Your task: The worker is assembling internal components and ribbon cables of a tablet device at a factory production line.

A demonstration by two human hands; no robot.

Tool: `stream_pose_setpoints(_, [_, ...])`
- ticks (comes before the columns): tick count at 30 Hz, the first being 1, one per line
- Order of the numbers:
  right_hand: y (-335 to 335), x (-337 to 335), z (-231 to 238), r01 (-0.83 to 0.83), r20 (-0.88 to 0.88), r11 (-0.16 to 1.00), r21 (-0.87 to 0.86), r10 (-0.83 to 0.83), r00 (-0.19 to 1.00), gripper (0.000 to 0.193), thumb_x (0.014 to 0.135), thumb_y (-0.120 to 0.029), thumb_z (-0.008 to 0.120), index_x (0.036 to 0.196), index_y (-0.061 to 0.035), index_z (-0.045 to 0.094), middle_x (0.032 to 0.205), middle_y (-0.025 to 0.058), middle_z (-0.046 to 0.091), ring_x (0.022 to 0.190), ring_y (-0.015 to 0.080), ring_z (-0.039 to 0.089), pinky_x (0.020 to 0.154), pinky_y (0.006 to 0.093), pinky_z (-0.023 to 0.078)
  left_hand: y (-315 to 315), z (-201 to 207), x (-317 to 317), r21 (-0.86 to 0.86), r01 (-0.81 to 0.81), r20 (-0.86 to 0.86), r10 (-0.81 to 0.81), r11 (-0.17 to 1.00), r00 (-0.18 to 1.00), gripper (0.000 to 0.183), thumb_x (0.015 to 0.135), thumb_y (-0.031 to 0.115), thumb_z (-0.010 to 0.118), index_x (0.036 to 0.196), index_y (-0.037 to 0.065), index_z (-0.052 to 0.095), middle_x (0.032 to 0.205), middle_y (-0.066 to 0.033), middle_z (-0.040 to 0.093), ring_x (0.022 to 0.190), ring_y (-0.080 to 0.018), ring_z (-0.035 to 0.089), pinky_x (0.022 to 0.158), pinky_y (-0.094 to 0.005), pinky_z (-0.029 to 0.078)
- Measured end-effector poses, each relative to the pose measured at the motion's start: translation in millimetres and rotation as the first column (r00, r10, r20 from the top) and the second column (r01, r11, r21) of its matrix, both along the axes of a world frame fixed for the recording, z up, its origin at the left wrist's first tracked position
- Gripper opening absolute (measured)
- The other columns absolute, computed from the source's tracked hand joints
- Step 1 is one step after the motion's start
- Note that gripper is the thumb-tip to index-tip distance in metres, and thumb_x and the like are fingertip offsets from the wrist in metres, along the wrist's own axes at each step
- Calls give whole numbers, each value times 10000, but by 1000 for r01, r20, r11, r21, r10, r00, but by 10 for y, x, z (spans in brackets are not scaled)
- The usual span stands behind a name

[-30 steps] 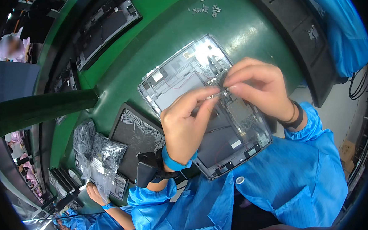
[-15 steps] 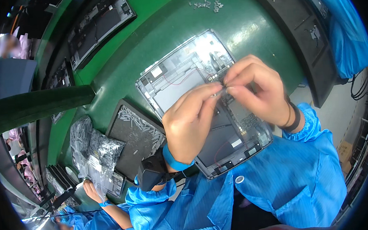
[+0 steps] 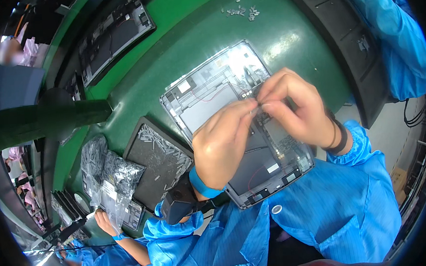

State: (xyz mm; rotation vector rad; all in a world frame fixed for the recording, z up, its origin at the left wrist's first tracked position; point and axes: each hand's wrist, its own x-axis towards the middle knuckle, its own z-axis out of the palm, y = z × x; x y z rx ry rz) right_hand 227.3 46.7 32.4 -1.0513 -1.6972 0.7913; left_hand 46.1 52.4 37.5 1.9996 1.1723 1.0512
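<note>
An opened tablet-like device housing [image 3: 199,115] lies on the green bench in front of me, its inner frame, thin red wires and circuit board showing. Over its middle, my left hand [image 3: 225,132] and my right hand [image 3: 294,103] meet fingertip to fingertip. Both pinch closed at a small part that the fingers mostly cover, too small to name. A blue band is round my left wrist, a dark band round the right.
Left of the housing sits a black tray [image 3: 149,173] of small grey strips, beside clear plastic bags [image 3: 110,173] of parts. Small grey pieces [image 3: 242,11] lie on the far bench. Another housing [image 3: 117,39] stands far left. A co-worker's hand [image 3: 105,222] touches a bag.
My hands stay pinched together over the housing, almost unmoved. The whole view has shifted slightly. At the right, the blue-sleeved person has moved.
</note>
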Motion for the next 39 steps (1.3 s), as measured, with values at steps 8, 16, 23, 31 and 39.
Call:
stream_pose_setpoints(8, [63, -12, -54, -26, -53, 999, -38, 24, 998, 129, 785, -26, 731, 771, -20, 603, 823, 96, 662, 781, 226, 628, 725, 333, 466, 17, -77, -41, -41, 13, 63, -11, 999, 998, 195, 802, -20, 720, 990, 28, 712, 932, -124, 723, 844, -222, 715, 735, -304, 570])
stream_pose_setpoints(16, [34, -70, -44, 72, 120, 989, 127, -87, 989, 71, 811, 44, 665, 803, 12, 602, 866, 136, 657, 811, 242, 598, 766, 335, 454, -10, -208, -21, 35, 13, 197, -20, 999, 980, 141, 824, 40, 658, 954, 24, 607, 809, -168, 641, 741, -365, 644, 643, -437, 507])
stream_pose_setpoints(23, [143, 31, -137, 15, 191, 999, 40, -23, 981, 93, 808, 61, 656, 811, 23, 572, 858, 115, 614, 813, 217, 566, 787, 310, 439, 73, -240, -20, 243, -33, 110, 6, 969, 994, 107, 798, 61, 647, 854, 16, 567, 751, -157, 611, 750, -362, 627, 668, -444, 496])
stream_pose_setpoints(31, [62, -96, 89, -37, 281, 987, 153, -8, 960, 117, 750, 41, 709, 855, 11, 669, 844, 118, 656, 788, 249, 598, 737, 333, 466, 24, -315, -103, 65, 47, 210, -60, 997, 976, 124, 804, 47, 644, 908, 3, 593, 829, -175, 618, 814, -372, 627, 722, -432, 498])
stream_pose_setpoints(39, [195, -139, 66, -107, 222, 984, 143, 74, 972, 199, 724, -35, 771, 918, -27, 727, 870, 93, 692, 785, 252, 638, 716, 338, 492, 58, -64, -235, -210, -27, 114, 52, 977, 992, 136, 809, -25, 725, 917, -38, 643, 916, -120, 717, 816, -157, 699, 730, -273, 562])
